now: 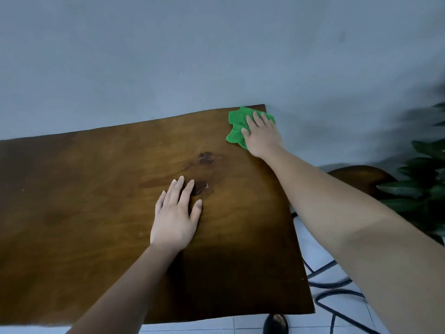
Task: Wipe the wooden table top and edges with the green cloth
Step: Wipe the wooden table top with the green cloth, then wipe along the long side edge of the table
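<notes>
- The green cloth (237, 127) is crumpled at the far right corner of the wooden desk (96, 189), close to the wall; no clear long axis can be made out in its bunched shape.
- The cloth is pressed flat under the right hand (262, 136), fingers extended towards the wall, palm down rather than clenched.
- The left hand (175, 213) is laid open on the middle of the desk, holding nothing, fingertips beside a dark knot (201, 186) in the wood.
- A second knot (206, 157) is seen farther back.
- The desk is set against a grey wall (168, 56).
- White floor tiles (317, 259), black metal chair legs (337, 285), a plant (423, 186) and a dark shoe (275, 323) are seen at the right and near edge.
</notes>
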The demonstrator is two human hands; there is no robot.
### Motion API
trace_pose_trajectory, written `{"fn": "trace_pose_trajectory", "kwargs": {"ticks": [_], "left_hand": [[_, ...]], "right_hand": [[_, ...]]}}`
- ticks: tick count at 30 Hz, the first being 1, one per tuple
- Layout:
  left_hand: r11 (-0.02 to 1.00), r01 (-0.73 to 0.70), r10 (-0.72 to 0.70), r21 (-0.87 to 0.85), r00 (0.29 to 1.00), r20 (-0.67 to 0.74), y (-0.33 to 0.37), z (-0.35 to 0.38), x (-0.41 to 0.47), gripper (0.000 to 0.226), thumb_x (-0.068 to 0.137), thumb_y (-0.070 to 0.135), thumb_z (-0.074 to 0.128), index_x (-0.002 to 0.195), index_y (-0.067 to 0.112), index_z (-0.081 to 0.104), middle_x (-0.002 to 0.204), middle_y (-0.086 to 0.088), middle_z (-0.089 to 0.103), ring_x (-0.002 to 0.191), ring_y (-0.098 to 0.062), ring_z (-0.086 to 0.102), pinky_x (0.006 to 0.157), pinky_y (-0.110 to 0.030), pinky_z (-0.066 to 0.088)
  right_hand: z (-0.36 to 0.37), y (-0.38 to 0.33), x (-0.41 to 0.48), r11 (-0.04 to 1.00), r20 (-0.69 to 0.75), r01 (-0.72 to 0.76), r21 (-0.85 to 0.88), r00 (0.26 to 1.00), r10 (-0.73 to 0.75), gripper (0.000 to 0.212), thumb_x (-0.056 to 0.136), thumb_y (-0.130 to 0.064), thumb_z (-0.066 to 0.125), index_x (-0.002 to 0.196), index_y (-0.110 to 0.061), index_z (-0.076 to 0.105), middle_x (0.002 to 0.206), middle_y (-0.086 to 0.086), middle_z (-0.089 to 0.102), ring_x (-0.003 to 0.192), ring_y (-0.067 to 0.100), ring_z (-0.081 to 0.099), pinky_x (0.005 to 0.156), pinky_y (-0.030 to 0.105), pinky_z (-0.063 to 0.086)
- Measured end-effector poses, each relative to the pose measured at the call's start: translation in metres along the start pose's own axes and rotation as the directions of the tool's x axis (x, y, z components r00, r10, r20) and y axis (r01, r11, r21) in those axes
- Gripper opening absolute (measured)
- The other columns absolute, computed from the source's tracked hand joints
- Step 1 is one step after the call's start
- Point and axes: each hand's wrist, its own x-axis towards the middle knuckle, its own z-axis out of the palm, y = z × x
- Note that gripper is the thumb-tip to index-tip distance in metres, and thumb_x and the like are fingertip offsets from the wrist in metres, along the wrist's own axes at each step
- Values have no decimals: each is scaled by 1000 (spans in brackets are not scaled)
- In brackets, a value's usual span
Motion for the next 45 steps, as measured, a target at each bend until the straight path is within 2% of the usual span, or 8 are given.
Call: {"fn": "trace_pose_trajectory", "kwargs": {"ticks": [4,11,17,21,27,34,39,45], "left_hand": [[1000,-5,5,7,1000,-5,1,1,1,68,112,66,23,174,36,23,183,6,12,170,-15,2,137,-44,5],[998,-59,59,-21,998,-21,-1,3,-3,66,113,61,22,173,32,26,183,3,15,170,-17,4,137,-47,8],[987,-164,164,-1,986,-10,13,-2,3,66,112,61,31,172,33,30,182,3,18,170,-21,10,135,-51,15],[972,-236,236,-10,972,1,56,-4,22,67,111,63,34,172,34,30,182,5,20,169,-20,14,133,-52,17],[947,-320,320,-18,947,-5,107,11,74,64,112,60,37,170,32,34,180,5,27,168,-18,18,132,-55,23],[969,-246,247,-17,969,8,127,26,116,60,114,54,34,170,31,35,180,8,25,168,-16,15,134,-52,18],[974,-225,225,12,974,-16,132,32,114,57,116,47,35,171,30,34,180,9,24,168,-10,12,136,-46,14],[978,-208,208,30,978,-11,133,33,117,59,115,52,31,171,35,31,180,13,23,167,-7,12,135,-49,19]], "right_hand": [[8,10,-61,981,26,-76,180,997,73,65,120,-48,18,177,-21,2,185,-4,-9,171,20,-6,137,46,16],[34,20,-207,895,45,-141,424,990,134,72,119,-48,26,176,-22,-10,186,3,-1,158,31,41,118,48,44],[51,21,-315,791,1,-114,602,990,142,72,117,-51,32,176,-31,-5,184,-6,12,165,20,28,131,46,33],[60,22,-344,771,-8,-119,626,987,159,77,111,-63,27,176,-35,-5,184,-14,7,165,15,28,127,44,40],[57,31,-295,683,9,-108,723,989,147,72,118,-47,35,176,-30,-3,185,-10,9,166,12,19,130,34,25],[52,42,-156,649,-35,-52,759,992,121,69,120,-29,39,176,-10,4,183,13,15,167,28,20,131,38,21],[38,47,-40,608,-5,-73,790,992,124,68,119,-22,38,175,-5,2,184,15,5,169,31,13,135,43,17],[15,51,56,572,65,-140,808,987,149,65,120,-25,35,173,-2,6,180,19,20,159,41,35,124,46,32]]}}
